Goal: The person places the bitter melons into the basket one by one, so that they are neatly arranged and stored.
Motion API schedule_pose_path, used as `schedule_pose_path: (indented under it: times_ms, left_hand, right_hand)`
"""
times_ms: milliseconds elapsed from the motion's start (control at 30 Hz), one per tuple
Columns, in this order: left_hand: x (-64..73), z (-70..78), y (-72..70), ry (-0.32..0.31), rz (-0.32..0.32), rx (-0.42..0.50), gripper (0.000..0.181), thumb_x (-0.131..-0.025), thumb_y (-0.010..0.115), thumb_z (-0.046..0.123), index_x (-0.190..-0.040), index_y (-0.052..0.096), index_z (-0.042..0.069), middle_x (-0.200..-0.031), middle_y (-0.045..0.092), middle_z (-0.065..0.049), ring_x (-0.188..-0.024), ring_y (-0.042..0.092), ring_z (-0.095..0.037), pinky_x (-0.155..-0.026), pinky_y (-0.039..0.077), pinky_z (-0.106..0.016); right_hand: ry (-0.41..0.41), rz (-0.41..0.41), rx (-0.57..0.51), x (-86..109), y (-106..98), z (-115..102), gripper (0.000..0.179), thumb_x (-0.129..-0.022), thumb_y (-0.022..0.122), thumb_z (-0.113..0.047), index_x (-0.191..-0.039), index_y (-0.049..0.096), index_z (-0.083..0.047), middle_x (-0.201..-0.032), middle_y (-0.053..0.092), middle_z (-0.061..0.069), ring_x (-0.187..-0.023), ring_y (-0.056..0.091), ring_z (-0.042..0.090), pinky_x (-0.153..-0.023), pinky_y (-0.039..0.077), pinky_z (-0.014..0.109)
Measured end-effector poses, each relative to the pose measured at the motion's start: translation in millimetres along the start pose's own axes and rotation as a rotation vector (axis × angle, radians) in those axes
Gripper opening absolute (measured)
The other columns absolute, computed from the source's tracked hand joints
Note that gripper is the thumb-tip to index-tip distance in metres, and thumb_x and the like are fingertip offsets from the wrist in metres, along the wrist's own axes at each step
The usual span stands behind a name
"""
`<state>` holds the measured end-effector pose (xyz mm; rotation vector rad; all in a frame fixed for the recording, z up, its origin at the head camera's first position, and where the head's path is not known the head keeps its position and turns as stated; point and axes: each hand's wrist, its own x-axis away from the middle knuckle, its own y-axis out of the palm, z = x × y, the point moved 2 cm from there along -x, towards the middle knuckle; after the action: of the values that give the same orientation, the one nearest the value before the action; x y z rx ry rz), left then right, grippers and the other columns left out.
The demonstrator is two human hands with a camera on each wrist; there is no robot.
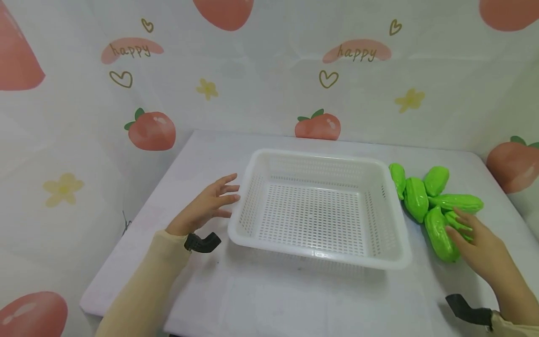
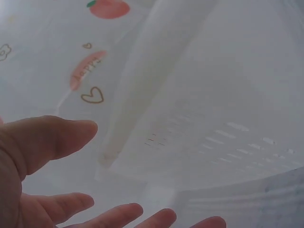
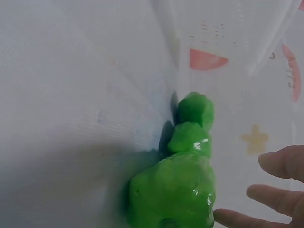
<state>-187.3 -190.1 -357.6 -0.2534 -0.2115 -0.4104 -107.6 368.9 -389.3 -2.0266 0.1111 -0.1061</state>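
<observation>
A white plastic basket (image 1: 313,253) with slotted walls and base stands in the middle of the table. My left hand (image 1: 206,206) is at its left rim, fingers spread. In the left wrist view, thumb and fingers stand apart beside the basket's wall (image 2: 190,118) and grip nothing. Right of the basket lies a cluster of several glossy green vegetable-like pieces, among them a plump one (image 1: 440,238) and a longer one (image 1: 459,202). Over the cluster's near right side is my right hand (image 1: 484,248), its fingers loosely extended. Whether its fingertips touch a piece, I cannot tell.
The table (image 1: 269,299) is covered in white cloth. Behind and beside it hangs a white backdrop (image 1: 261,70) printed with fruit, hearts and flowers. A black strap piece sticks out from each wrist.
</observation>
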Motion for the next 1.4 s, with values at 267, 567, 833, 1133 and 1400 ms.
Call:
schedule_pose_path:
  times_ms: [267,567,833,1133,1400]
  left_hand:
    - [-1.9,-3.3,3.4,-0.028,-0.059,0.152,0.079,-0.093,0.065,0.021,-0.155,0.017,0.022,-0.148,0.041,-0.014,-0.113,0.060,-0.027,-0.083,0.058,-0.046]
    - [-1.7,-5.3,4.9,-0.027,-0.101,0.250,0.076,-0.095,0.062,0.015,-0.155,0.018,0.029,-0.145,0.043,-0.017,-0.107,0.063,-0.025,-0.081,0.059,-0.046]
    - [-1.7,-7.7,5.1,-0.040,-0.113,0.291,0.077,-0.094,0.063,0.012,-0.154,0.020,0.032,-0.141,0.046,-0.016,-0.108,0.063,-0.023,-0.085,0.057,-0.047]
    - [-3.3,-9.2,4.0,-0.050,-0.138,0.299,0.077,-0.094,0.063,0.010,-0.154,0.020,0.034,-0.138,0.050,-0.015,-0.104,0.065,-0.023,-0.083,0.058,-0.041]
    - [-3.1,-6.6,4.1,-0.063,-0.152,0.331,0.077,-0.094,0.063,0.008,-0.153,0.022,0.035,-0.140,0.049,-0.018,-0.106,0.065,-0.026,-0.083,0.059,-0.041]
  right_hand:
    - [0.029,-0.006,0.010,-2.2,3.5,6.1,0.068,-0.103,0.040,-0.038,-0.152,0.015,0.001,-0.133,0.036,0.045,-0.111,0.042,0.063,-0.075,0.046,0.068]
    - [0.020,-0.017,0.016,2.3,-0.8,-2.4,0.063,-0.104,0.043,-0.032,-0.146,0.023,0.008,-0.129,0.038,0.046,-0.110,0.044,0.064,-0.076,0.044,0.069]
    - [0.008,-0.024,0.007,3.2,1.6,1.4,0.062,-0.103,0.044,-0.031,-0.145,0.025,0.010,-0.128,0.040,0.046,-0.108,0.047,0.063,-0.075,0.044,0.068]
    - [0.039,-0.044,0.019,2.0,3.3,5.6,0.064,-0.103,0.043,-0.034,-0.145,0.024,0.010,-0.129,0.040,0.045,-0.111,0.044,0.064,-0.081,0.039,0.073]
    - [0.080,-0.062,0.030,1.8,5.4,6.5,0.067,-0.103,0.042,-0.037,-0.146,0.023,0.010,-0.129,0.038,0.046,-0.113,0.041,0.064,-0.084,0.038,0.074]
